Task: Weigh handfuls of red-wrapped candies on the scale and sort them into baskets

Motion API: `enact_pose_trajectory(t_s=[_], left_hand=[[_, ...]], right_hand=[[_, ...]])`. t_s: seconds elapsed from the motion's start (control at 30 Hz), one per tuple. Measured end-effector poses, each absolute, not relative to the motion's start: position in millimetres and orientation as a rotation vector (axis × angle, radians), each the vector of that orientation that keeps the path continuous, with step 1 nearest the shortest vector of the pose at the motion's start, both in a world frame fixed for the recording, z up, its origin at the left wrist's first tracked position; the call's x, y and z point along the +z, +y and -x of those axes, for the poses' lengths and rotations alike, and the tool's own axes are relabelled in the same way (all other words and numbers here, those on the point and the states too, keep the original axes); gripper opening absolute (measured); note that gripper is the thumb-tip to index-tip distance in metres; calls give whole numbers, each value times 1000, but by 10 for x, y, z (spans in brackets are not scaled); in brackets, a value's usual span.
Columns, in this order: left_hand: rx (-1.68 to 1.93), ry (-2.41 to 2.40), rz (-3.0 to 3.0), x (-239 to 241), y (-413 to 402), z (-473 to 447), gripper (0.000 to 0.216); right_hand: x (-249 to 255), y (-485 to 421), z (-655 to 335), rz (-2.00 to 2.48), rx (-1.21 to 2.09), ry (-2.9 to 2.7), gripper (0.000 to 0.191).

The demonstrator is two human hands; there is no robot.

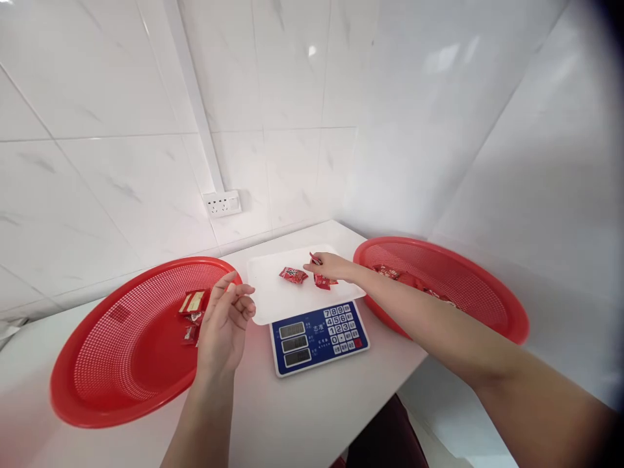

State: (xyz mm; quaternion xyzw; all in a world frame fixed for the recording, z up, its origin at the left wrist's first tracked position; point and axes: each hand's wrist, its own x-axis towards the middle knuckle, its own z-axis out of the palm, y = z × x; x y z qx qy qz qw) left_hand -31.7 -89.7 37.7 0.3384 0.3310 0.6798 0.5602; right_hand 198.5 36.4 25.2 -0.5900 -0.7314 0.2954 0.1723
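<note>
A digital scale (pixel 316 335) with a white weighing tray (pixel 273 296) stands on the white counter between two red mesh baskets. My right hand (pixel 329 265) reaches over the tray and pinches a red candy packet (pixel 314 260); another packet (pixel 324 281) lies just under the hand and a third (pixel 293 275) lies to its left. My left hand (pixel 225 324) hovers over the right edge of the left basket (pixel 121 364), fingers loosely curled and holding nothing. A few packets (pixel 192 305) lie in that basket.
The right basket (pixel 492 305) holds several red packets (pixel 404 278). A wall socket (pixel 223 204) sits on the tiled wall behind. The counter edge runs along the front right, with a dark object below it.
</note>
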Motion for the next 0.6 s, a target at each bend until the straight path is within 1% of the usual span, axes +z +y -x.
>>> enact_pose_trajectory(t_s=[0.13,0.2,0.33,0.43,0.5,0.6], left_hand=[[1602,760,-803,381,-892,330,28],[1608,751,-809,376,-890,332,29],[1626,745,-816,380,-897,348,26],[1630,742,-812,390,-901,359,26],[1633,742,-812,391,-900,360,26],[1634,743,-817,388,-900,358,26]], right_hand=[[321,413,-1968,1654,1024,-1941,35],[361,415,-1941,1683,1067,-1929,38],[407,403,-1887,1847,901,-1987,49],[429,406,-1876,1844,842,-1974,52],[449,417,-1874,1812,835,-1957,51],[472,441,-1870,1768,831,-1956,42]])
